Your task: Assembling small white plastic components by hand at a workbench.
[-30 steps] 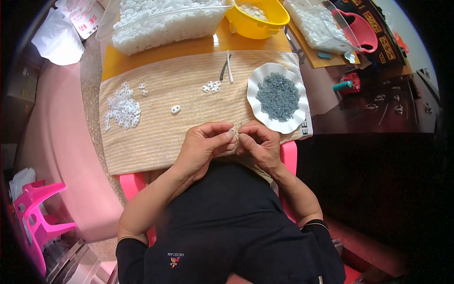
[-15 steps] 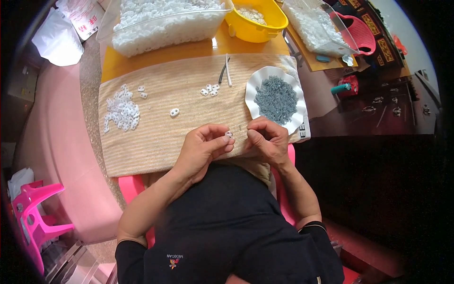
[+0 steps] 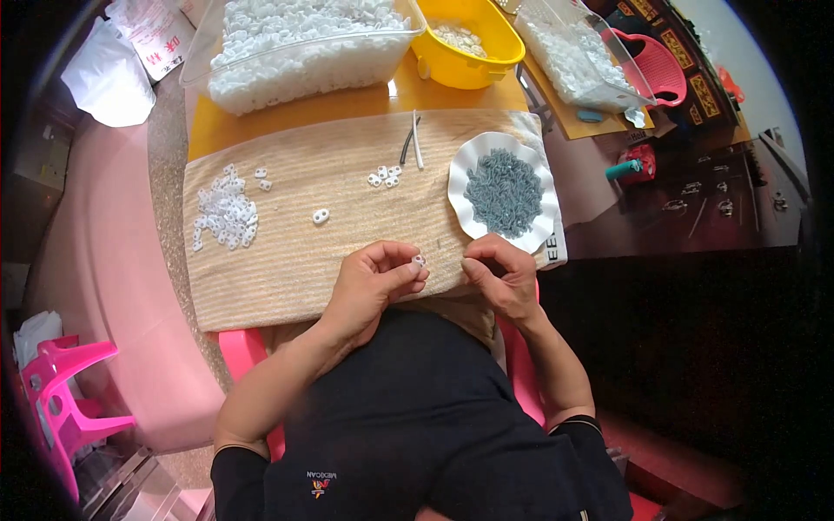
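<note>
Between the thumb and fingertips of my left hand (image 3: 375, 282) is a small white plastic piece with holes (image 3: 419, 260). My right hand (image 3: 506, 282) is closed in a pinch at the near edge of a white wavy-rimmed plate (image 3: 461, 208); whatever its fingertips hold is too small to make out. Small grey-blue pieces (image 3: 504, 193) are heaped on that plate. One white two-holed piece (image 3: 321, 215) lies alone on the striped cloth (image 3: 287, 278). Several more form a little cluster (image 3: 384, 176) further back, and a larger pile (image 3: 228, 213) spreads at the left.
A black stick (image 3: 407, 148) and a white stick (image 3: 417, 143) lie crossed at the cloth's back. Behind stand a clear bin of white pieces (image 3: 313, 82), a yellow tub (image 3: 465, 74) and another clear bin (image 3: 578, 65). A pink stool (image 3: 82, 417) is at left.
The whole view has shifted slightly, so the table sits lower in it. My right hand has drawn a little to the right, away from my left, which keeps its white piece.
</note>
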The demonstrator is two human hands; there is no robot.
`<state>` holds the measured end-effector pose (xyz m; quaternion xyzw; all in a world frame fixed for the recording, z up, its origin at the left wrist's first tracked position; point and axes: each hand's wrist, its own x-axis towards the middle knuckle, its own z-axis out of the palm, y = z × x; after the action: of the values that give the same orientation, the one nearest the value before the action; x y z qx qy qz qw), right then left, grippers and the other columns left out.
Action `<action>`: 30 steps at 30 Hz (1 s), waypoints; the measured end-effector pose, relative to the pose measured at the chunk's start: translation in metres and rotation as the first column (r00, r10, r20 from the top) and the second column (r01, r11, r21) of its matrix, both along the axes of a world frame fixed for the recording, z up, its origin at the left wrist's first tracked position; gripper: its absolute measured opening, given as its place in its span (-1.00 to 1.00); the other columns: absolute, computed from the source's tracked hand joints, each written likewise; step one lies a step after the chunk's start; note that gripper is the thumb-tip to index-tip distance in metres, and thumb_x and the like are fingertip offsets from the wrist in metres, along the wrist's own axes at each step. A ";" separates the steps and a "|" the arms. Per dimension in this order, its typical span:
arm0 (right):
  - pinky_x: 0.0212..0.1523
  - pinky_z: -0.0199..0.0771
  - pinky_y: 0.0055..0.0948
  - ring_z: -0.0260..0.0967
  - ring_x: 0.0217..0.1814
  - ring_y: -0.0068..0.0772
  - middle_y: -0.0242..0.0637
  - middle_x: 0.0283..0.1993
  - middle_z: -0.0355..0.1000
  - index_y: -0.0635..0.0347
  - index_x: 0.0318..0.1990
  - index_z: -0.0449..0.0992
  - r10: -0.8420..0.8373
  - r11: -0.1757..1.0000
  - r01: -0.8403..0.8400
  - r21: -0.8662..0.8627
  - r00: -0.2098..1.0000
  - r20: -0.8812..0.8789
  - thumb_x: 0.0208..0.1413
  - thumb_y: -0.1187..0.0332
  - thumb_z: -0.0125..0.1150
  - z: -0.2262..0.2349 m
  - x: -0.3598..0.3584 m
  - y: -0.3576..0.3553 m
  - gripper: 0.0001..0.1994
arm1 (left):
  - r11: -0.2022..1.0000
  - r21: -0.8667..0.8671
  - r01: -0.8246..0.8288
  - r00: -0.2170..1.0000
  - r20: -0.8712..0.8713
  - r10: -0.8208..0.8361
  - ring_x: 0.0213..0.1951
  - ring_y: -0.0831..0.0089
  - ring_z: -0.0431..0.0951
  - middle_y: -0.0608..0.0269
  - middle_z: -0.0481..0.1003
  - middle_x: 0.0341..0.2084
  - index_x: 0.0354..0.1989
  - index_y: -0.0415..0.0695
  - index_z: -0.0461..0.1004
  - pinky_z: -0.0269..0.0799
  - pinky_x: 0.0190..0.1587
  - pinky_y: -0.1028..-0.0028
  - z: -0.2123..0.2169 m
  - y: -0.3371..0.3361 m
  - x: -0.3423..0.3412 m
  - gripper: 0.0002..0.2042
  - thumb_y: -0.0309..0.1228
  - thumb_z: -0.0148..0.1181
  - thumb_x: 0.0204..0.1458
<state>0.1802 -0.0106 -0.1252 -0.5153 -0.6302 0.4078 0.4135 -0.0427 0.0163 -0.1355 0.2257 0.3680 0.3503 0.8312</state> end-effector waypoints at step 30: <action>-0.37 0.43 -0.64 0.40 -0.39 -0.62 -0.31 -0.31 0.40 0.38 -0.24 0.48 -0.042 0.982 -0.022 -0.190 0.944 -0.326 0.15 0.53 0.16 -0.002 -0.037 0.004 -0.91 | 1.000 0.007 -0.005 1.000 0.009 0.005 -0.30 0.48 0.58 0.17 0.55 -0.35 -0.19 -0.26 0.43 0.56 -0.19 0.49 -0.001 -0.001 0.002 -0.85 -0.53 0.18 0.08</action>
<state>0.1434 -0.0063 -0.1268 -0.4806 -0.5078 0.5444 0.4634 -0.0411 0.0153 -0.1368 0.2261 0.3636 0.3546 0.8312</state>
